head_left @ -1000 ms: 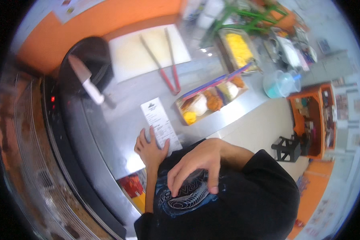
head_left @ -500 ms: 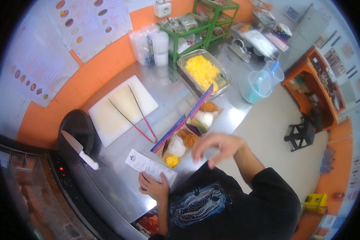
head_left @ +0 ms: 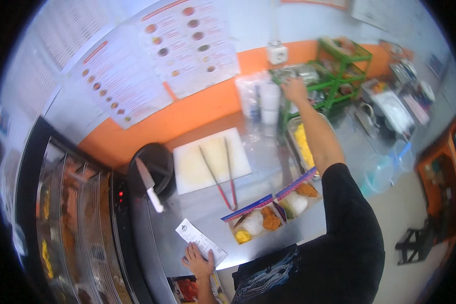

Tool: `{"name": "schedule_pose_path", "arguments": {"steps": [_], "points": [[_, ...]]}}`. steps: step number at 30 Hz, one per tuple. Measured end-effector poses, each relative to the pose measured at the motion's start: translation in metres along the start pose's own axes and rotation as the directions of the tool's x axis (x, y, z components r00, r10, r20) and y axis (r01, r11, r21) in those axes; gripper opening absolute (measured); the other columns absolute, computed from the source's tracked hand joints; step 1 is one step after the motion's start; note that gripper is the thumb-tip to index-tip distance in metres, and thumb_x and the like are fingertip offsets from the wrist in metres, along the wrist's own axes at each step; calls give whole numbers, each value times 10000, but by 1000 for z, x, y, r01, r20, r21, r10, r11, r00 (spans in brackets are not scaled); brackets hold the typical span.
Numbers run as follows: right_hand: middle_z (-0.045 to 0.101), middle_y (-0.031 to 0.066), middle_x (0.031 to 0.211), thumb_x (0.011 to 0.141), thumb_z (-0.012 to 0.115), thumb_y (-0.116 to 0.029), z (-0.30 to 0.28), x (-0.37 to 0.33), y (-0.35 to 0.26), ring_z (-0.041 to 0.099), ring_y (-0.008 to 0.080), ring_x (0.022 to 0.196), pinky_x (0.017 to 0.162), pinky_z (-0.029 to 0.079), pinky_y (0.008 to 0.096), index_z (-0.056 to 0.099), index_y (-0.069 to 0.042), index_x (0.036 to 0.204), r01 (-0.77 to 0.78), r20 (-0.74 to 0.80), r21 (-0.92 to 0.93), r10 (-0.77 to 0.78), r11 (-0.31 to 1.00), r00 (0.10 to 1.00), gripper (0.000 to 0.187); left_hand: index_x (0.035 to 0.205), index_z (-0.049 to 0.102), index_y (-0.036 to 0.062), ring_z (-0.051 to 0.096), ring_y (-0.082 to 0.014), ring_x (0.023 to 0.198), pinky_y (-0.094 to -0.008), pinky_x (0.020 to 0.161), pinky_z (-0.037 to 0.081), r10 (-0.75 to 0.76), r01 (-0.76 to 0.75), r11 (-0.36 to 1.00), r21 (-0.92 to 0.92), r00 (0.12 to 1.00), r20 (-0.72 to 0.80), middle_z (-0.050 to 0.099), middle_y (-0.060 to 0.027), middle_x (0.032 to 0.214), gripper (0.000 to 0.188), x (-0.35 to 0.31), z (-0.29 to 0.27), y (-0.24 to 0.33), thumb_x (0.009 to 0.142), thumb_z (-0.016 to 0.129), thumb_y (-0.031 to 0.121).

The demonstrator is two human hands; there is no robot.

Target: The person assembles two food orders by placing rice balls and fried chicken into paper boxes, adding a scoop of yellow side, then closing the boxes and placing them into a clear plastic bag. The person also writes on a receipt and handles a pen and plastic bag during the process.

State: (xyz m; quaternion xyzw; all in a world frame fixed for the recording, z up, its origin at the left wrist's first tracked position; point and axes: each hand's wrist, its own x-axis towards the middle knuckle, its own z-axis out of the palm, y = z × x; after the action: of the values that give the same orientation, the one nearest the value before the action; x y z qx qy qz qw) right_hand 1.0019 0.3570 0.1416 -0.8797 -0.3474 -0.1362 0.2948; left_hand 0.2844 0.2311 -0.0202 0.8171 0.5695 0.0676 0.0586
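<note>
My left hand (head_left: 197,260) lies flat with fingers spread on a white paper receipt (head_left: 193,234) at the steel counter's near edge. My right arm stretches out to the far side, and my right hand (head_left: 294,90) is at the small clear plastic packets (head_left: 305,76) on the green rack (head_left: 334,81). Its fingertips are blurred, so a grip cannot be made out. Between my arms stand two open food boxes. The left box (head_left: 247,212) holds white rice, fried chicken and yellow egg; in the right box (head_left: 290,194) are rice and fried chicken.
Tongs (head_left: 219,185) rest on a white cutting board (head_left: 187,152). A knife (head_left: 148,183) lies across a round black pan (head_left: 154,152). My right forearm passes over a steel tray (head_left: 316,177) of yellow egg. Stacked cups (head_left: 269,104) stand by the rack; a heated display case (head_left: 81,223) is left.
My right hand has moved from above the boxes to the green rack at the back. The left hand stays on the receipt. The view has swung, bringing more of the display case into sight.
</note>
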Motion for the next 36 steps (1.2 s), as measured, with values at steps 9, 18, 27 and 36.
{"name": "schedule_pose_path", "arguments": {"steps": [9,18,27,36], "points": [[712,160,940,1030,621,-198,-77,-83,-127,712,230,780,664,595,329,575,19,1190,104,-125,897,22,430,992,274,1498,431,10,360,-358,1407,-657,1117,200,57,-60,996,-66,998,-38,447,-167,1535,827,5,5,-17,879,646,514],[687,194,897,958,681,-27,-101,-311,-257,687,228,601,494,573,330,-91,-211,1604,-374,409,912,-299,169,862,1023,1482,441,-4,354,-359,1409,-670,1097,202,88,-92,989,-120,995,-37,429,-169,1540,786,8,1,-22,911,622,506],[661,142,901,922,701,25,-61,-416,-297,646,182,633,515,536,298,285,-126,1441,-551,513,835,-389,17,765,681,1482,448,5,369,-333,1383,-665,1082,220,80,-94,981,-170,993,-84,432,-146,1536,788,7,4,-27,903,632,507],[595,70,951,868,596,148,42,-541,-258,641,136,789,671,538,260,559,-38,939,-563,606,779,-566,277,559,203,1483,432,-7,359,-326,1381,-650,1091,219,74,-87,977,-192,994,-74,418,-139,1536,893,9,3,-28,833,681,552]]}}
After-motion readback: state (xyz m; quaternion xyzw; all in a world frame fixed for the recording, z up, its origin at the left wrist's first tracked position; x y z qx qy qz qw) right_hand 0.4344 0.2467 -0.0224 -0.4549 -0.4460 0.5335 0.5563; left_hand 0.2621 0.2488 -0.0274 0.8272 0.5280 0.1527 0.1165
